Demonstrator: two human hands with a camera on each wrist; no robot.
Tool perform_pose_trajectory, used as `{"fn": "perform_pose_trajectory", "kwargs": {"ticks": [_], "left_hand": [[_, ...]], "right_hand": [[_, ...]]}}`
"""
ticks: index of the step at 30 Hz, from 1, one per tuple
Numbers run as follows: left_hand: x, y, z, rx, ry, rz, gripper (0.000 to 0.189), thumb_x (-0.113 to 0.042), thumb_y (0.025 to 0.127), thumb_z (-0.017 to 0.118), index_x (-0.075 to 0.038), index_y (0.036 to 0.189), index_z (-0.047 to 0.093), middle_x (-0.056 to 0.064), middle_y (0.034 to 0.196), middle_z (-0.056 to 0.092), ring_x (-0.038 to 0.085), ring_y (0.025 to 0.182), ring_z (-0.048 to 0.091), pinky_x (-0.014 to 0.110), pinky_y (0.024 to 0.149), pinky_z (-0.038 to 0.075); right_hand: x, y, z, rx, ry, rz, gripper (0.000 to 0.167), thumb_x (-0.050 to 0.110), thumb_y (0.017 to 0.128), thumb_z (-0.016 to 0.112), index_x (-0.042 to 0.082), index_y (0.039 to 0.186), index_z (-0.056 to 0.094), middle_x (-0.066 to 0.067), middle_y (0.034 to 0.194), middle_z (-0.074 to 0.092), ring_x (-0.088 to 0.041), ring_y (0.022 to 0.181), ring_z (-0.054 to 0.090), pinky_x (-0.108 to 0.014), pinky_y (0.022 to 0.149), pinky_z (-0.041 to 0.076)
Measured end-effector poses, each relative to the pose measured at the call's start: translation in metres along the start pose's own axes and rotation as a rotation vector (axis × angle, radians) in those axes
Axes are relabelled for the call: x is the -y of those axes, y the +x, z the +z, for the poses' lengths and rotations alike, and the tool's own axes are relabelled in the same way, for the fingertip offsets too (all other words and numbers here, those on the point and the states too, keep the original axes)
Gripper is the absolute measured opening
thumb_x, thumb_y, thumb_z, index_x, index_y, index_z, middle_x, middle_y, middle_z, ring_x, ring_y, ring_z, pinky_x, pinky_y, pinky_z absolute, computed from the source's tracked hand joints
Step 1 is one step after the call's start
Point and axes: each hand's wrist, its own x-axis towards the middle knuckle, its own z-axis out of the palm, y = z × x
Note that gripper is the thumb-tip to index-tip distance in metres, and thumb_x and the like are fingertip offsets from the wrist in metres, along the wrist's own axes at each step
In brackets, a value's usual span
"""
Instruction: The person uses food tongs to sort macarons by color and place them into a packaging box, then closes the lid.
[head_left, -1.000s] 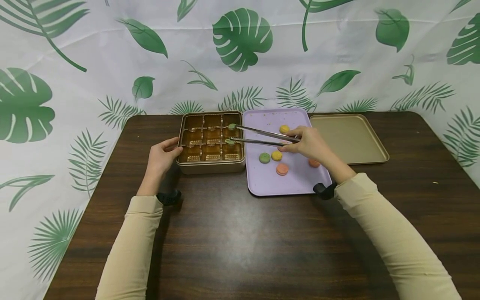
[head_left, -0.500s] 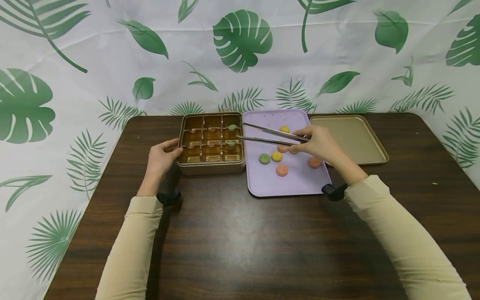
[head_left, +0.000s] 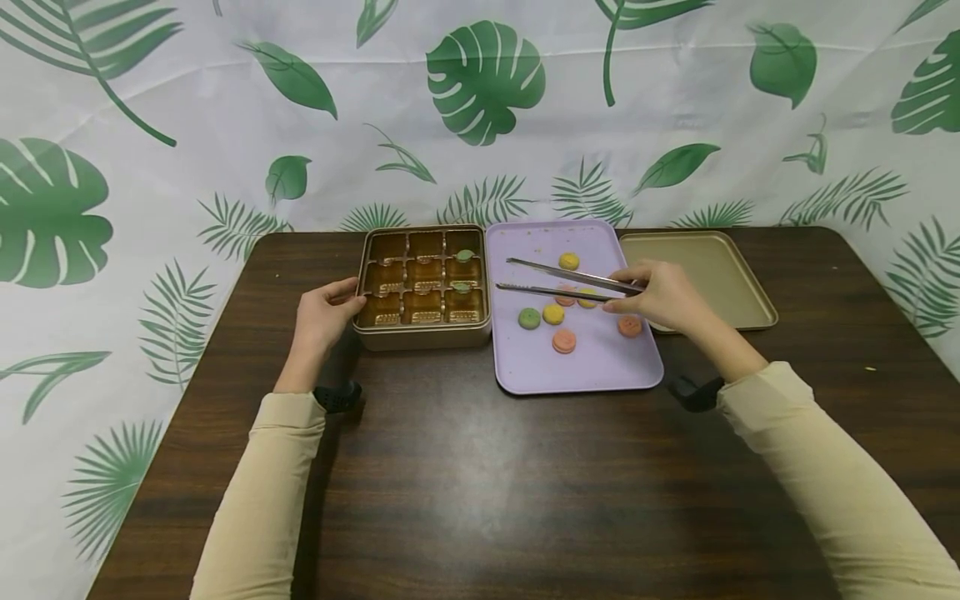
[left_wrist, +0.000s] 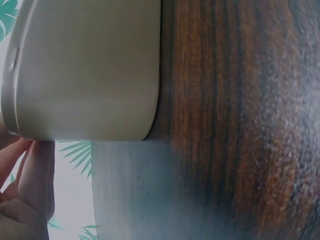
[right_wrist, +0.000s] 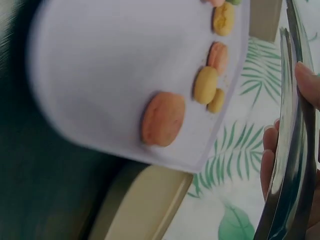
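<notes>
My left hand (head_left: 324, 312) holds the left side of a gold tin box (head_left: 420, 336), its thumb on the rim. Inside is a brown insert divided into several compartments; a green macaron (head_left: 465, 256) sits in the back right one and another green macaron (head_left: 461, 287) in the one in front of it. In my right hand (head_left: 663, 296) are metal tongs (head_left: 555, 291), their tips spread with nothing between them, above the lilac tray (head_left: 517, 367). On that tray lie a green macaron (head_left: 529, 317), several yellow macarons (head_left: 553, 313) and several pink-orange macarons (head_left: 564, 340).
A shallow gold lid (head_left: 705, 275) lies on the dark wooden table (head_left: 465, 475), right of the lilac tray and partly behind my right hand. Box and tray stand side by side near the back edge. A leaf-patterned cloth (head_left: 480, 167) hangs behind the table.
The tongs' tips have come away from the green macaron in the box, leaving it in its compartment. My right hand has drawn right with the tongs, over the tray. My left hand stays put.
</notes>
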Motion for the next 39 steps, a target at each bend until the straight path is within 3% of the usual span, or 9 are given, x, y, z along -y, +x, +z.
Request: {"fn": "perform_pose_trajectory", "kwargs": {"ticks": [19, 39], "left_hand": [[0.001, 0.002, 0.000, -0.011, 0.012, 0.016, 0.044, -0.011, 0.096, 0.056, -0.004, 0.139, 0.050, 0.021, 0.136, 0.055, 0.031, 0.124, 0.055, 0.042, 0.104, 0.044], [0.001, 0.001, 0.001, -0.015, 0.027, 0.008, 0.044, -0.014, 0.096, 0.056, -0.005, 0.139, 0.050, 0.020, 0.138, 0.054, 0.032, 0.125, 0.053, 0.044, 0.105, 0.043]], "right_hand": [[-0.023, -0.013, -0.002, 0.108, -0.031, 0.007, 0.044, 0.021, 0.076, 0.080, -0.001, 0.112, 0.070, -0.018, 0.098, 0.066, -0.021, 0.077, 0.051, -0.024, 0.059, 0.041], [-0.028, -0.018, -0.001, 0.076, -0.095, -0.091, 0.039, 0.020, 0.073, 0.082, 0.000, 0.105, 0.073, -0.015, 0.093, 0.069, -0.016, 0.071, 0.053, -0.023, 0.057, 0.039]]}}
